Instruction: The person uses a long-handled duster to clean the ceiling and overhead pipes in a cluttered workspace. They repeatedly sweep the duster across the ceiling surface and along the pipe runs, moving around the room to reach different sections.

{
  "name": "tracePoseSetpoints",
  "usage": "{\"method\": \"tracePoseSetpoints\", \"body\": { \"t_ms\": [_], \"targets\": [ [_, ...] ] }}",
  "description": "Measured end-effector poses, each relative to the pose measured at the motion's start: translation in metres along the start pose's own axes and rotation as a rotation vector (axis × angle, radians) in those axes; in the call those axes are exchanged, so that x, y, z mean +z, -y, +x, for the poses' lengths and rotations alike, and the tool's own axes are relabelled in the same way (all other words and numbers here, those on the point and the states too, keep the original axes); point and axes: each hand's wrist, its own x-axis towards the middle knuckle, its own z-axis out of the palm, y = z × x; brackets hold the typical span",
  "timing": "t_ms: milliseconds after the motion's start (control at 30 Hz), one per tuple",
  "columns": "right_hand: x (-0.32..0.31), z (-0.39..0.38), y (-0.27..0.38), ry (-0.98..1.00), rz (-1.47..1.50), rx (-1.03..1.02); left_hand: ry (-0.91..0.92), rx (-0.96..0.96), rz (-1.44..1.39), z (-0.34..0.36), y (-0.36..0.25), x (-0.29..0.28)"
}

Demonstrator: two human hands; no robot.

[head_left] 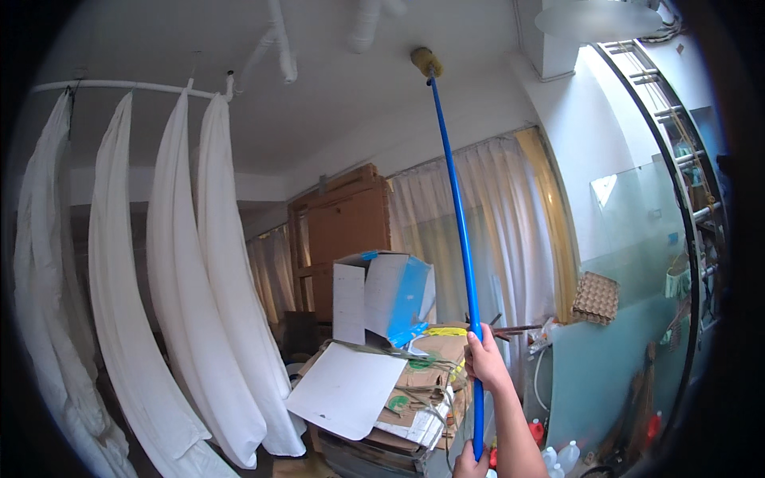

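A long-handled ceiling brush with a blue pole (pixel 460 215) rises from my hands, leaning slightly left toward its top. Its round, yellowish-brown head (pixel 426 61) is up at the white ceiling; I cannot tell if it touches. My right hand (pixel 486 362) is wrapped round the lower part of the pole, thumb along it. Below, at the picture's bottom edge, my left hand (pixel 470 462) grips the pole near its lower end, partly cut off by the frame.
White cloths (pixel 171 279) hang from a pipe (pixel 131 86) at left. Ahead stand stacked flattened cardboard (pixel 422 378) and an open box (pixel 390 295), with curtains (pixel 494 231) behind. Glass panels (pixel 598 374), an egg tray (pixel 595 298), a ladder (pixel 684 159) and plastic bottles (pixel 568 456) are at right.
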Motion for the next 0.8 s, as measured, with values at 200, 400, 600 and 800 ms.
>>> {"method": "tracePoseSetpoints", "body": {
  "t_ms": [200,400,600,800],
  "targets": [
    [0.011,0.001,-0.015,0.042,-0.064,0.007,-0.078,-0.040,-0.111,-0.015,0.031,0.011],
    [0.036,-0.003,-0.011,0.100,-0.110,0.007,-0.061,0.053,0.035,-0.020,0.049,0.013],
    [0.064,-0.008,0.006,0.149,-0.181,-0.103,-0.012,-0.034,-0.154,-0.007,0.050,-0.004],
    [0.068,-0.029,-0.002,0.084,-0.175,-0.158,0.321,-0.042,0.017,-0.004,0.049,-0.037]
  ]
}}
